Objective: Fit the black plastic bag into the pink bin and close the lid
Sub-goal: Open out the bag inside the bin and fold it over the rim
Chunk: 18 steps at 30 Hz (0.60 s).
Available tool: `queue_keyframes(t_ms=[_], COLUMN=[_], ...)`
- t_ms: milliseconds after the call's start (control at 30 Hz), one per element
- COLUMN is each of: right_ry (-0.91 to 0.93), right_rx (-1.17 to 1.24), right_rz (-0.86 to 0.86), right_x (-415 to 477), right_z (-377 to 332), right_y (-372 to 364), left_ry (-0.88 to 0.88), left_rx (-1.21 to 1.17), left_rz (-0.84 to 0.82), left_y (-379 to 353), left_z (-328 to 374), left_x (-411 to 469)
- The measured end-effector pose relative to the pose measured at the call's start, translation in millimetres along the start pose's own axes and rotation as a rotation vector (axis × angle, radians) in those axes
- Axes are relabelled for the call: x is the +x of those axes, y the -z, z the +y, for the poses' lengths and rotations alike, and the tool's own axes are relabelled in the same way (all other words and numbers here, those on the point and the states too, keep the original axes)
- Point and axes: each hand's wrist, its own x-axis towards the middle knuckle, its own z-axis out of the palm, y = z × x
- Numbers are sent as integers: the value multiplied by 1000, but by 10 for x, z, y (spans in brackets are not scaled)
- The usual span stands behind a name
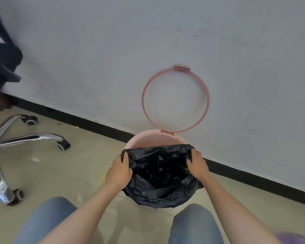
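The pink bin (149,137) stands on the floor against the wall. Its ring-shaped pink lid (176,99) is swung up and leans on the wall. The black plastic bag (159,175) hangs open inside the bin, its edge folded over the near rim and both sides. The far part of the rim is bare pink. My left hand (119,169) grips the bag's left edge. My right hand (197,163) grips the right edge. Both hands hold the bag spread wide at the rim.
A chrome office chair base (16,138) with castors stands on the tiled floor at the left. A black skirting (95,125) runs along the white wall. My knees in blue jeans (195,224) sit close to the bin. Small scraps lie on the floor.
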Motion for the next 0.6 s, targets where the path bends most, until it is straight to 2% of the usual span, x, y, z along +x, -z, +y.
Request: queue_keyframes(t_ms=[200,400,600], right_ry=[15,55,-130], right_rx=[129,76,264], right_rz=[40,132,4], right_x=[-194,-218,-67], right_z=[-9,-36,-124], right_y=[-124,-186,-147], left_ry=[105,124,130], left_rx=[-182,-201,-202], left_rz=[159,238,289], left_y=[66,52,60], left_z=[-224,-494,-474], left_x=[-220,-298,-209])
